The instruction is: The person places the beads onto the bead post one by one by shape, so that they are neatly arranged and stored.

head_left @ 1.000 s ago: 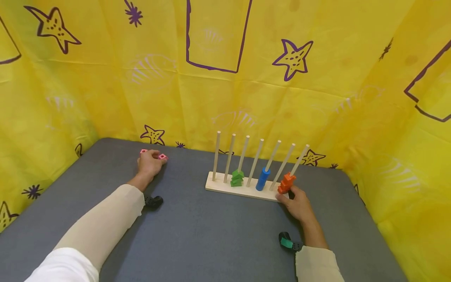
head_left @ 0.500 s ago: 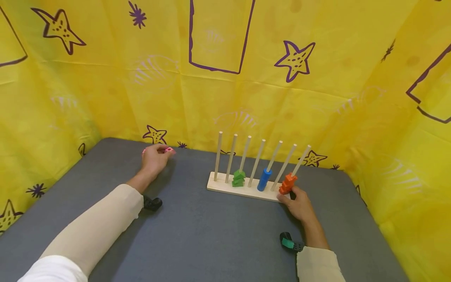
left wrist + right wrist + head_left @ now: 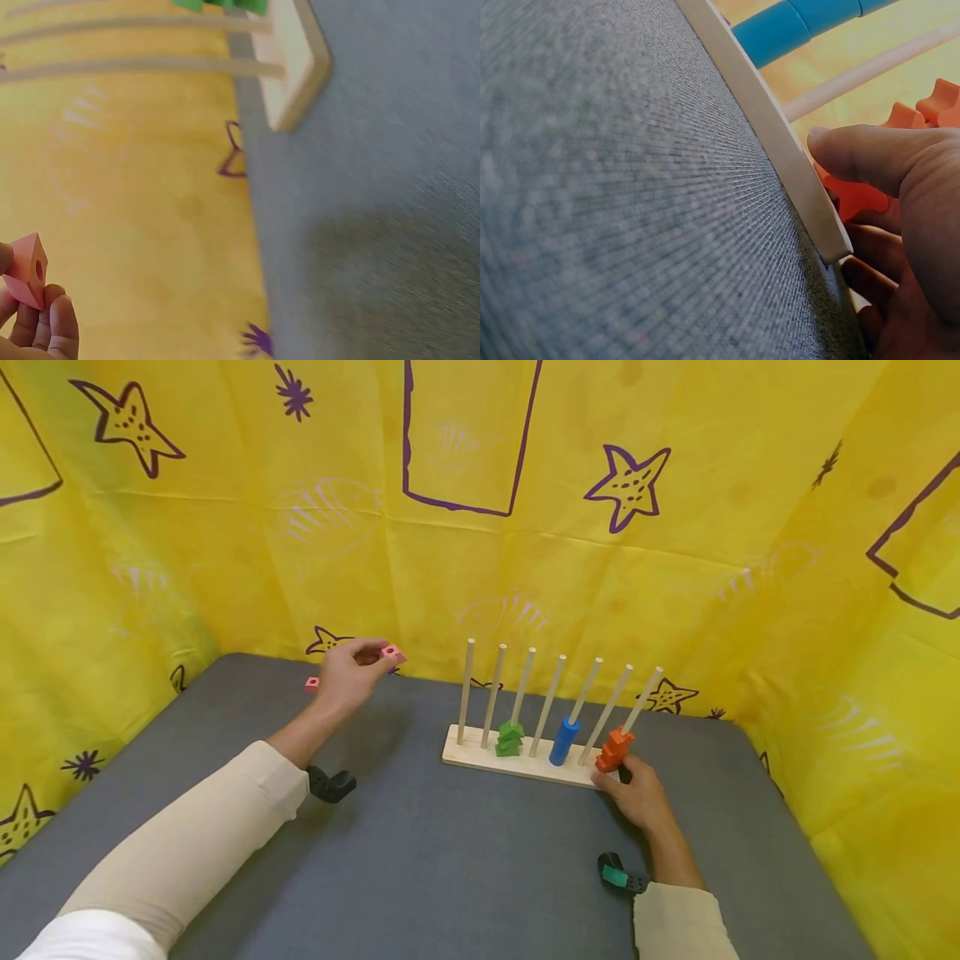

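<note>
My left hand pinches a small pink block with a hole through it, raised above the table's back edge. In the left wrist view the pink block sits between thumb and fingers. A second pink block lies on the table behind the left wrist. My right hand grips the right end of a wooden peg board, thumb at its front edge. Green pieces, blue cylinders and orange star-shaped pieces are threaded on separate pegs. The other pegs are bare.
A grey table lies under everything. Yellow patterned cloth hangs close behind its back edge and along both sides. Dark straps with black attachments sit at both wrists.
My left hand has lifted one pink block off the table and carried it rightward, leaving the other behind. The right hand keeps its grip on the peg board.
</note>
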`<action>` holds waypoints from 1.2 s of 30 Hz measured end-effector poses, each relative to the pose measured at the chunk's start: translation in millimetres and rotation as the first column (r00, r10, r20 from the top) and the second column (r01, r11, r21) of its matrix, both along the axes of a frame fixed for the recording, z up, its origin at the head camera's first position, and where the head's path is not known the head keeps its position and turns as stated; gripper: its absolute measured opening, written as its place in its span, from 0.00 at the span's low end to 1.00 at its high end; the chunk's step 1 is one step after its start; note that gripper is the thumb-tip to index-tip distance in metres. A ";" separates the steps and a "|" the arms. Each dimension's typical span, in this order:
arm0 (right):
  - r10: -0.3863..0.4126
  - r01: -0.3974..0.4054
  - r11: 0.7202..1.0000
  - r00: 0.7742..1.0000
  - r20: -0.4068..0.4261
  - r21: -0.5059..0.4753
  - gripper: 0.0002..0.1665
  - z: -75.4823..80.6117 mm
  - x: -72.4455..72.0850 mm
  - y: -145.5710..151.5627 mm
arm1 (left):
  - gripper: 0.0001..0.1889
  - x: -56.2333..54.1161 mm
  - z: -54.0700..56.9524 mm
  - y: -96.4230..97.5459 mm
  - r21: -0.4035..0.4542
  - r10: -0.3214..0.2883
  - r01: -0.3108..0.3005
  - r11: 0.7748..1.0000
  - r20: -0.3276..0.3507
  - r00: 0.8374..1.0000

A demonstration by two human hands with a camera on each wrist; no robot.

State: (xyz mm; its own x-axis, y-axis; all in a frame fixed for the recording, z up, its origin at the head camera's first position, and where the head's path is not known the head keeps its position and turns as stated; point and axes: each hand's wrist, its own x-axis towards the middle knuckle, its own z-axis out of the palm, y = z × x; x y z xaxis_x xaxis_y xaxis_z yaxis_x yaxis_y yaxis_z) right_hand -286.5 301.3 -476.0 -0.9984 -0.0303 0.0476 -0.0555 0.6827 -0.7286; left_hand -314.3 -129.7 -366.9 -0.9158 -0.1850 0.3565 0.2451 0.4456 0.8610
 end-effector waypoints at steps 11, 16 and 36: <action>0.006 -0.006 1.000 1.000 -0.016 -0.005 0.30 0.5 0.7 0.1 | 0.17 17.6 46.4 37.6 0.059 -0.205 0.210 0.976 -0.076 0.976; 0.003 -0.003 1.000 1.000 -0.013 0.006 0.30 0.9 0.6 1.5 | 0.17 17.5 64.5 52.2 0.060 -0.253 0.262 0.963 -0.125 0.959; 0.004 -0.004 1.000 1.000 -0.025 0.015 0.29 -1.2 0.2 1.3 | 0.17 10.2 61.1 82.3 0.049 -0.334 0.340 0.939 -0.097 0.938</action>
